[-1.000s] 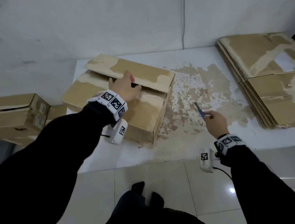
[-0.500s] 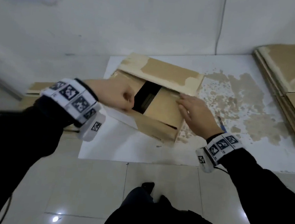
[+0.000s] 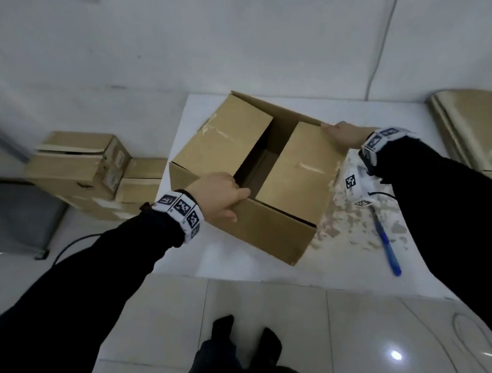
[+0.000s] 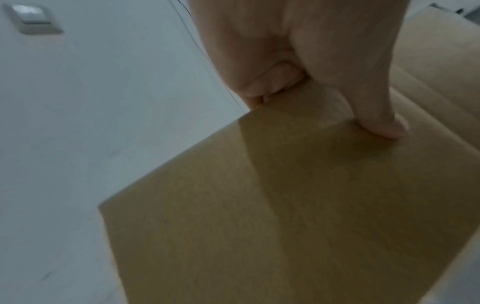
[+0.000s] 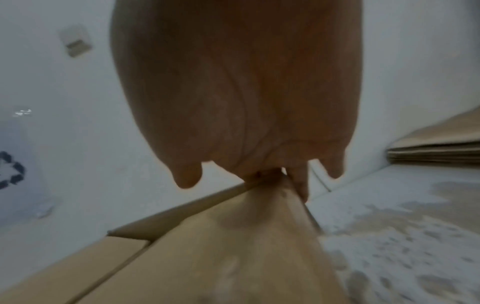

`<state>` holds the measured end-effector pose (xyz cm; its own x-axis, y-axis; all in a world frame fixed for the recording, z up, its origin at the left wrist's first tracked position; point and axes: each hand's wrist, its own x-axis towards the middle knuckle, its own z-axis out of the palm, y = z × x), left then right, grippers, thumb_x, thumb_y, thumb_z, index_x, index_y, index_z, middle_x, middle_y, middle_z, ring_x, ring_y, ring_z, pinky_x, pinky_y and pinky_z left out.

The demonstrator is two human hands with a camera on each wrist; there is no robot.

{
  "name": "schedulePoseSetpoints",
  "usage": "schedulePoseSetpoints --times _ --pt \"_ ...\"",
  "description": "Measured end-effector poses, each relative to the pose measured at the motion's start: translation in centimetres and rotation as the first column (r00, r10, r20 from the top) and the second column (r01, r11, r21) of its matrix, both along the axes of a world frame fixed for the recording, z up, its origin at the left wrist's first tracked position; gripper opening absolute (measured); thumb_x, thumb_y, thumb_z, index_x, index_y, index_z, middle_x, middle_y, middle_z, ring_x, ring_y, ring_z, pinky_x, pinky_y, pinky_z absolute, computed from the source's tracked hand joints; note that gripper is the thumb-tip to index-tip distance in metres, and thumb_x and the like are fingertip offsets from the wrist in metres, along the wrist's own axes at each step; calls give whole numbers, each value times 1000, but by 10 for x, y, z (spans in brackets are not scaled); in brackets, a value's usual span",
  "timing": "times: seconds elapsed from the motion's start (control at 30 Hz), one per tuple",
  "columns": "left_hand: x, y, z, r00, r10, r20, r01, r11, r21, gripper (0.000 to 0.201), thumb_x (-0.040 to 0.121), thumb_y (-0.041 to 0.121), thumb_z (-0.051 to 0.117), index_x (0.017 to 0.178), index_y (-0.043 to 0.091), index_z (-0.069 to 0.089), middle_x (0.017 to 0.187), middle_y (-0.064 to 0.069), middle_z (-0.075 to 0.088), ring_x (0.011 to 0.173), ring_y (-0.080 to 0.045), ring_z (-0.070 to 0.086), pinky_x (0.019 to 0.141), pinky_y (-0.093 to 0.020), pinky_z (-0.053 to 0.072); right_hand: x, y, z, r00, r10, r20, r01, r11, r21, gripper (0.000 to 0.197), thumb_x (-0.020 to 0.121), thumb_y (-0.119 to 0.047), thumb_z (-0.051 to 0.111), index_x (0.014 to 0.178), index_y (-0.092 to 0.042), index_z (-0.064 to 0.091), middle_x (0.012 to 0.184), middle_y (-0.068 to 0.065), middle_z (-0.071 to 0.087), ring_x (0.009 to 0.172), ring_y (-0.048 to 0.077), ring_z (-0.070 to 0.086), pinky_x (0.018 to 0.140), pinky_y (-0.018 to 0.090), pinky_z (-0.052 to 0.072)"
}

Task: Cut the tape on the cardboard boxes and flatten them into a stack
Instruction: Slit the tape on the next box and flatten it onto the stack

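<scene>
A brown cardboard box is tilted up over the white board, its two top flaps parted with a dark gap between them. My left hand grips the near edge by the gap, thumb pressed on the outer face. My right hand grips the far right corner, fingers curled over the edge. A blue cutter lies on the board to the right of the box, in neither hand.
Taped boxes are piled on the floor at the left. A stack of flattened cardboard lies at the far right by the wall. A cable runs on the tiled floor at the lower right. My feet stand just before the board.
The right hand put the blue cutter down on the board and took the box's far corner. Both hands lifted and turned the box, and its flaps now stand parted.
</scene>
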<state>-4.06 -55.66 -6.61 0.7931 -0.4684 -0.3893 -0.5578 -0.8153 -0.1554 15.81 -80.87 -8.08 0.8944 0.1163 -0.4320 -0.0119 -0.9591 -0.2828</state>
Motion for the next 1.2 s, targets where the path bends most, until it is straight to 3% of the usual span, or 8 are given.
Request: schedulePoseSetpoints --times 0.2,0.37,0.53,0.7,0.8,0.97,1.1,1.2 --pt "5 4 -5 986 -139 90 129 985 114 47 89 55 50 116 17 48 105 -3 66 100 -24 55 97 -37 27 -82 77 27 843 534 -60 -537 840 -72 65 94 -64 7 149 -34 19 157 -7 17 145 21 11 112 58 -1" --pt "0 2 -3 975 -159 157 139 981 133 51 89 55 51 121 15 50 116 -7 59 113 -26 49 104 -39 24 -135 67 91 834 511 207 -492 860 -137 59 99 -52 16 113 -17 62 115 10 57 113 29 47 99 48 34" --pt "-8 14 22 934 -71 350 16 987 158 73 81 70 49 130 16 47 135 -11 44 129 -30 36 113 -49 15 -194 -7 117 937 282 205 -181 896 -407 57 97 -51 19 118 -15 59 119 12 59 113 29 50 95 41 37" --pt "3 77 48 817 330 472 -375 927 0 70 86 65 44 136 16 40 151 -21 26 135 -38 29 112 -53 14 -213 -2 50 919 -285 -273 331 934 137 80 88 -67 29 149 -15 21 153 10 28 132 34 38 99 44 44" --pt "18 110 38 804 561 199 -555 827 -88 78 88 69 39 142 13 34 148 -18 35 134 -37 34 108 -47 25 -199 23 19 802 -498 -329 595 709 378 74 90 -52 53 146 -12 27 144 14 39 114 37 55 66 38 59" --pt "50 131 14 650 616 -446 -757 582 -299 78 89 39 62 149 10 22 150 -12 36 134 -29 39 107 -35 31 -193 28 7 780 -567 -265 621 650 438 30 94 -2 39 122 4 48 101 25 61 76 41 64 73 55 55" --pt "80 120 38 800 513 -310 -599 699 -390 71 89 30 65 147 11 30 145 -12 43 131 -28 44 107 -38 36 -201 21 16 703 -700 -129 619 512 596 29 91 0 37 119 -6 42 101 17 56 72 31 60 63 48 57" --pt "90 88 78 915 378 -139 -376 678 -632 65 94 34 56 148 15 27 150 -8 37 136 -25 37 109 -37 31 -204 27 8 613 -777 141 545 545 638 59 87 -2 43 141 -8 20 130 20 43 111 40 50 90 54 48"
